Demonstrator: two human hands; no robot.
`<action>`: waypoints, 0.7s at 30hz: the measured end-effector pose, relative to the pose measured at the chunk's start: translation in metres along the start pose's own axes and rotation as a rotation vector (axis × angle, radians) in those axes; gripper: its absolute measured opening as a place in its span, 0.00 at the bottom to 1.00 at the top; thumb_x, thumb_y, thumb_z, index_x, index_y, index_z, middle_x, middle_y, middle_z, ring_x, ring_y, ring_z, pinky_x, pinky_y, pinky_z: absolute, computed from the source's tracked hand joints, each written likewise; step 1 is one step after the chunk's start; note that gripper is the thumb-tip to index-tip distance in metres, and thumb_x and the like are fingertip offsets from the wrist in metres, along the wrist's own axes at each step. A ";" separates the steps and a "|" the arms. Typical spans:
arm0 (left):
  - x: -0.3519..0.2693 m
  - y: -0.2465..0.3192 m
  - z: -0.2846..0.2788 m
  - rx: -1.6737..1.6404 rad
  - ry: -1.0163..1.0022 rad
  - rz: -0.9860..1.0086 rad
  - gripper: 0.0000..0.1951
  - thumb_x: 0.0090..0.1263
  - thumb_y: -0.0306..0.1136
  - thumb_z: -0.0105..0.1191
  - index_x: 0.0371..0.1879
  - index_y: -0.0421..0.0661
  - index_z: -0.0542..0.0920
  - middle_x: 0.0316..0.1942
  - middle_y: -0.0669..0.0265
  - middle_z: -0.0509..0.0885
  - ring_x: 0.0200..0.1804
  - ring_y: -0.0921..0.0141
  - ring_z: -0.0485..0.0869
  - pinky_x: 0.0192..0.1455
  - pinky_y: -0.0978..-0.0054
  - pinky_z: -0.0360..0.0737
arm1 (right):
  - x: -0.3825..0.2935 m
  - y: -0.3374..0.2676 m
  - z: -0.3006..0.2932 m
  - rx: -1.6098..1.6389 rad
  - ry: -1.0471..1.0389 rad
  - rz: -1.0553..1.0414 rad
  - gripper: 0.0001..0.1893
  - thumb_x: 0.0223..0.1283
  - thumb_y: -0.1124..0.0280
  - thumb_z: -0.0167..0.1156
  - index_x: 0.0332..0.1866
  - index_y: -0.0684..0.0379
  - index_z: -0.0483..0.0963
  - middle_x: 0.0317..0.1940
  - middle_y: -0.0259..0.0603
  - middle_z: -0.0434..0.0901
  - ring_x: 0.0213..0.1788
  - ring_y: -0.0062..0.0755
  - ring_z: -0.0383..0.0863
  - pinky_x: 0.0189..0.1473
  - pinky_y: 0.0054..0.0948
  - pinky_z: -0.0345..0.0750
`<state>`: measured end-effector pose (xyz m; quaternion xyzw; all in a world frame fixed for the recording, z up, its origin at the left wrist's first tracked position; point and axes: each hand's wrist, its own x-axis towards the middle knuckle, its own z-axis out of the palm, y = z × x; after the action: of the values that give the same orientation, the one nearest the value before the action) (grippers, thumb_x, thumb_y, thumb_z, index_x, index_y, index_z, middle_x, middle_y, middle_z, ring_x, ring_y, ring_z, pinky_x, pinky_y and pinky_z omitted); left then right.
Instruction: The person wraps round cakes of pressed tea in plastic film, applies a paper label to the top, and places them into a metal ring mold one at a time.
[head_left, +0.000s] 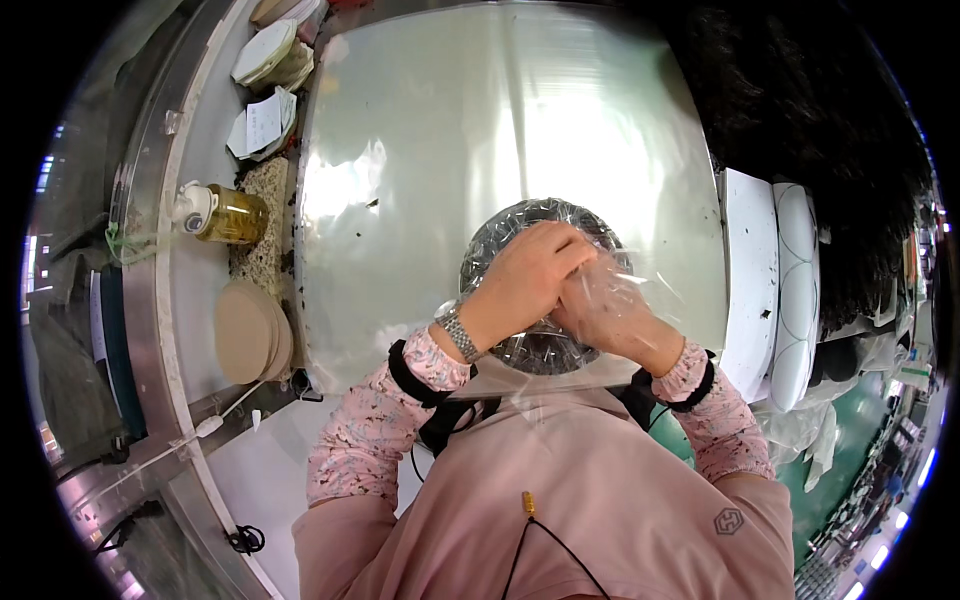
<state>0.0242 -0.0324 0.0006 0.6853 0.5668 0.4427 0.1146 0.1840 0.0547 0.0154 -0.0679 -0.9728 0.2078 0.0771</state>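
A round black bundle (541, 355) wrapped in clear plastic film (616, 279) lies at the near edge of the pale sheet-covered work surface (405, 150). Above its middle my two hands meet. My left hand (529, 262), a metal-band watch at its wrist, has its fingers curled over the fingers of my right hand. Loose film drapes across my right hand (604, 304), which pinches a gathered part of it. Both sets of fingertips are partly hidden, and what the black bundle is made of cannot be told through the shiny film.
On the left stand a bottle of yellowish liquid (234, 214), tan oval discs (251, 330), a speckled block (259, 180) and stacked white pieces (262, 124). To the right lie a white board (748, 277), white rounded pieces (796, 262) and a large mass of black fibres (795, 112).
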 end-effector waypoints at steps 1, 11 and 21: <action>0.001 -0.003 0.002 -0.009 -0.012 -0.042 0.11 0.62 0.23 0.59 0.44 0.42 0.80 0.41 0.57 0.82 0.48 0.54 0.82 0.56 0.59 0.79 | 0.002 -0.004 -0.007 0.032 0.016 0.007 0.08 0.64 0.66 0.64 0.39 0.60 0.81 0.38 0.47 0.83 0.46 0.52 0.80 0.53 0.47 0.77; 0.002 -0.013 0.011 0.032 -0.077 -0.153 0.05 0.64 0.23 0.56 0.35 0.44 0.73 0.36 0.58 0.75 0.43 0.54 0.76 0.54 0.60 0.73 | -0.055 0.000 -0.031 0.761 0.483 0.384 0.27 0.58 0.72 0.77 0.61 0.62 0.75 0.59 0.47 0.76 0.60 0.37 0.79 0.65 0.36 0.77; -0.042 0.043 -0.079 -0.282 -0.133 -0.430 0.22 0.68 0.25 0.64 0.62 0.42 0.78 0.58 0.56 0.77 0.53 0.61 0.83 0.59 0.69 0.80 | 0.011 0.001 0.006 -0.031 0.179 0.048 0.07 0.59 0.69 0.70 0.38 0.56 0.79 0.40 0.36 0.80 0.43 0.38 0.82 0.42 0.36 0.79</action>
<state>-0.0038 -0.1111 0.0545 0.5539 0.6232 0.4369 0.3375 0.1720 0.0557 0.0112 -0.1104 -0.9632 0.1877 0.1575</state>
